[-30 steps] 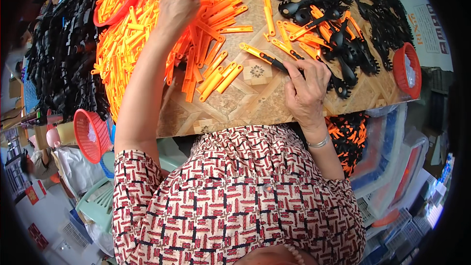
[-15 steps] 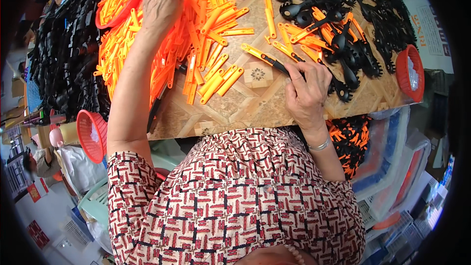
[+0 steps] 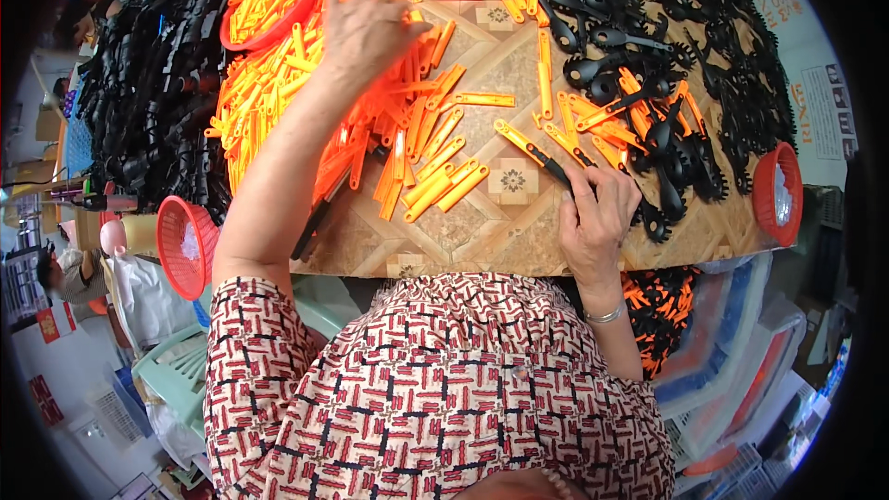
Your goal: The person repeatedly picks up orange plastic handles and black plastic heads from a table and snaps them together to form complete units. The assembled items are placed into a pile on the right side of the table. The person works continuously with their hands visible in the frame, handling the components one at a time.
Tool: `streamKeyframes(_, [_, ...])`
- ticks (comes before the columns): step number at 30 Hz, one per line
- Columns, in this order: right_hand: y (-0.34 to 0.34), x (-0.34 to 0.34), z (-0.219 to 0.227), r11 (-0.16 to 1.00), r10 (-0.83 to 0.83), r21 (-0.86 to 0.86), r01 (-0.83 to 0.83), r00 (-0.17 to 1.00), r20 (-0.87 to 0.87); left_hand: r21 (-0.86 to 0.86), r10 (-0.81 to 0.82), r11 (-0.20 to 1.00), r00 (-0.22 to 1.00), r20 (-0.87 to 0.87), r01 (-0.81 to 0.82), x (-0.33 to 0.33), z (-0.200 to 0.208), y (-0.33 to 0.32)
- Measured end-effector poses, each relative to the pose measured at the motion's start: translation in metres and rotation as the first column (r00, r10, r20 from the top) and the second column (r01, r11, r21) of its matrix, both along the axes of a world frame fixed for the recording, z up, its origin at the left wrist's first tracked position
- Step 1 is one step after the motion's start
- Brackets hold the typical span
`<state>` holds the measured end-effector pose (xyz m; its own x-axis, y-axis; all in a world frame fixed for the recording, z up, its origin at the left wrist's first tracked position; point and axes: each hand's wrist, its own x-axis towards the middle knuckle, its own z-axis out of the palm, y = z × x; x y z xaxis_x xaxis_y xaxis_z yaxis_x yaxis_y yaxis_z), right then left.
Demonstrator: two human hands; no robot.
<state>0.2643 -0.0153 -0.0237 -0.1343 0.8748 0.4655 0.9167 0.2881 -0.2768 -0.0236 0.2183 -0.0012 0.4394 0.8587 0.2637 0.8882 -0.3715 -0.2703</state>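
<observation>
Over a large heap of orange plastic handles [image 3: 269,97], my left hand [image 3: 366,32] reaches with its fingers spread and slightly blurred; no piece shows in it. My right hand [image 3: 597,222] pinches the black shaft of a utensil [image 3: 548,163] whose orange handle points up and left. The far end of that utensil is hidden behind my hand. Just beyond, more orange-handled utensils [image 3: 602,120] lie among black toothed pasta server heads [image 3: 662,139]. Several loose orange handles [image 3: 444,187] rest between my two hands.
A red basket [image 3: 310,14] of orange handles stands at the far left, beside stacked black parts [image 3: 157,83]. Red baskets hang at the table's left [image 3: 169,255] and right [image 3: 767,213] edges. Black pieces [image 3: 722,46] cover the far right. Orange-and-black utensils [image 3: 657,315] fill a container below.
The view has shifted, so the table sits lower and further right. My left hand stays over the orange heap with its fingers more spread. My right hand still holds the utensil.
</observation>
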Motion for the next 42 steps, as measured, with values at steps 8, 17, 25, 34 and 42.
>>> streamKeyframes(8, [0.0, -0.001, 0.006, 0.999, 0.017, -0.031, -0.017, 1.0, -0.001, 0.063, 0.053, 0.997, 0.999, 0.01, -0.053, 0.002, -0.008, 0.08])
streamKeyframes(17, [-0.001, 0.0, 0.006, 0.999, 0.014, -0.034, -0.014, 1.0, -0.014, -0.26, -0.434, 0.798, 0.819, 0.376, 0.543, 0.079, -0.063, 0.124])
streamKeyframes(25, [0.002, 0.003, -0.001, 0.999, 0.034, -0.003, -0.034, 0.999, -0.031, -0.296, -0.241, 0.898, 0.927, 0.288, 0.325, 0.06, -0.01, 0.081])
streamKeyframes(34, [0.002, 0.001, 0.002, 1.0, 0.012, 0.0, -0.012, 0.999, -0.045, -0.04, -0.495, 0.857, 0.841, 0.218, 0.515, 0.116, -0.048, 0.06])
streamKeyframes(42, [0.013, 0.002, -0.013, 0.993, 0.028, 0.111, -0.036, 0.997, 0.068, -0.349, 0.166, 0.75, 0.351, 0.922, 0.561, 0.033, -0.008, -0.018])
